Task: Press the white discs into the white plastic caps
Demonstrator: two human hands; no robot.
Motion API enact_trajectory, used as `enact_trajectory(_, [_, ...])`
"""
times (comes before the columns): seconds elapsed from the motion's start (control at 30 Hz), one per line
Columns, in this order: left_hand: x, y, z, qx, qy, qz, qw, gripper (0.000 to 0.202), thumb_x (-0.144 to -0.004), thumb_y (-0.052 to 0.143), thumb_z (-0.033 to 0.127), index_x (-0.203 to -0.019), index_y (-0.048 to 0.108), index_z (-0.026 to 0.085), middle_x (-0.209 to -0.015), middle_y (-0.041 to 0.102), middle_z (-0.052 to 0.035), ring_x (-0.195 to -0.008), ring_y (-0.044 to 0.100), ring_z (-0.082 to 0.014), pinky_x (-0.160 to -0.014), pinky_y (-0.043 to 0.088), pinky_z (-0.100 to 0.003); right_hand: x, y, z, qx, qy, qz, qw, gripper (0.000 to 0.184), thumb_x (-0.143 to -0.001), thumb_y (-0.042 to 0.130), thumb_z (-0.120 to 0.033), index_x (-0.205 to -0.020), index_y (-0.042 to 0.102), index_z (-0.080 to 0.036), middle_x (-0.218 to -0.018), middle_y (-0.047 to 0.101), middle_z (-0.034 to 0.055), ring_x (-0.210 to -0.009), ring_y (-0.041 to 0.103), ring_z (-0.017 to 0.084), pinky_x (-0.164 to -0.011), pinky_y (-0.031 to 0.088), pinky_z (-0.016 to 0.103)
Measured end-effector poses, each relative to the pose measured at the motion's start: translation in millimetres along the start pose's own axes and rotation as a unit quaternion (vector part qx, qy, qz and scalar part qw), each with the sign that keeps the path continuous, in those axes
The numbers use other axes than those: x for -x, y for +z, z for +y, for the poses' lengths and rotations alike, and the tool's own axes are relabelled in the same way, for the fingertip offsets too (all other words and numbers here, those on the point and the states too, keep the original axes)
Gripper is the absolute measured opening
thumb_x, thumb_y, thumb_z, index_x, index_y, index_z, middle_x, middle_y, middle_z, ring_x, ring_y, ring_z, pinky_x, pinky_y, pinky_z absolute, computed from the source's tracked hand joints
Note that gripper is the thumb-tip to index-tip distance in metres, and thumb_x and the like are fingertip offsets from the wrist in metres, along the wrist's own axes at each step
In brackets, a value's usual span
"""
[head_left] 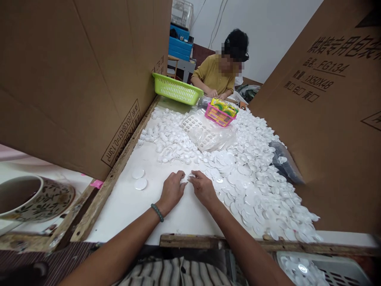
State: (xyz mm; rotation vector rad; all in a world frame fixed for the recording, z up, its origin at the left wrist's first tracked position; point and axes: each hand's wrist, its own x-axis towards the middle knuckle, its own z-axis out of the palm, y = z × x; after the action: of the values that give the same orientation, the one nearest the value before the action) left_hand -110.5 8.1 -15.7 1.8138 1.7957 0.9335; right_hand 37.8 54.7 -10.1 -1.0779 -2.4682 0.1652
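My left hand point(173, 187) and my right hand point(203, 186) meet over the white tabletop point(125, 214). Between their fingertips is a small white plastic piece point(187, 178), pinched from both sides; its exact shape is partly hidden by the fingers. Left of my left hand, two flat white discs point(140, 183) lie apart from the others. A spread of white discs point(238, 186) begins just beside my right hand and runs along the right side. Beyond my hands lies a heap of small white caps point(166, 139).
A clear plastic bag point(205, 133) and a pink basket point(218, 116) with yellow packets stand mid-table, a green basket point(178, 90) behind. Cardboard walls point(89, 79) flank both sides. A patterned mug point(50, 198) is at left. A co-worker point(216, 75) sits opposite.
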Motion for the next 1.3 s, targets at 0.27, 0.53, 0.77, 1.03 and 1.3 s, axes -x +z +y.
enact_trajectory(0.27, [1, 1.1, -3, 0.010, 0.004, 0.001, 1.000, 0.018, -0.077, 0.053, 0.016, -0.093, 0.047, 0.021, -0.088, 0.058, -0.0014, -0.084, 0.052, -0.0179, -0.071, 0.042, -0.029, -14, -10, 1, 0.042, -0.047, -0.095, 0.993, 0.027, -0.078, 0.043, 0.000, -0.073, 0.064, -0.016, -0.102, 0.060, 0.0088, -0.084, 0.058, 0.016, -0.067, 0.048, 0.024])
enact_trajectory(0.53, [1, 0.2, -3, 0.007, 0.015, -0.002, 1.000, 0.016, -0.079, 0.050, 0.015, -0.093, 0.047, 0.021, -0.089, 0.058, -0.0018, -0.085, 0.052, -0.0181, -0.072, 0.043, -0.029, -8, -10, -3, 0.081, -0.049, -0.104, 0.990, 0.025, -0.082, 0.037, -0.001, -0.079, 0.058, -0.015, -0.090, 0.055, 0.0071, -0.074, 0.050, 0.014, -0.061, 0.042, 0.025])
enact_trajectory(0.77, [2, -0.3, -3, 0.003, 0.016, -0.001, 1.000, 0.016, -0.079, 0.051, 0.015, -0.092, 0.046, 0.021, -0.088, 0.059, -0.0020, -0.086, 0.052, -0.0188, -0.073, 0.043, -0.030, -31, -18, -3, 0.072, -0.066, -0.179, 0.979, 0.027, -0.078, 0.046, -0.001, -0.062, 0.062, -0.016, -0.086, 0.060, 0.0065, -0.076, 0.056, 0.014, -0.060, 0.042, 0.023])
enact_trajectory(1.03, [3, 4.1, -7, 0.012, 0.022, 0.011, 1.000, 0.017, -0.079, 0.049, 0.013, -0.094, 0.047, 0.021, -0.089, 0.058, -0.0021, -0.086, 0.051, -0.0182, -0.073, 0.042, -0.030, -14, -15, 0, 0.017, -0.065, -0.123, 0.990, 0.028, -0.082, 0.041, -0.004, -0.077, 0.066, -0.016, -0.100, 0.060, 0.0073, -0.077, 0.058, 0.013, -0.064, 0.045, 0.023])
enact_trajectory(1.3, [3, 2.2, -6, 0.023, 0.020, 0.006, 1.000, 0.019, -0.079, 0.049, 0.012, -0.096, 0.047, 0.021, -0.091, 0.058, -0.0027, -0.087, 0.050, -0.0183, -0.074, 0.043, -0.030, -11, -18, -2, -0.034, -0.006, -0.088, 0.996, 0.024, -0.086, 0.045, -0.011, -0.079, 0.067, -0.018, -0.100, 0.061, 0.0060, -0.074, 0.059, 0.012, -0.064, 0.046, 0.023])
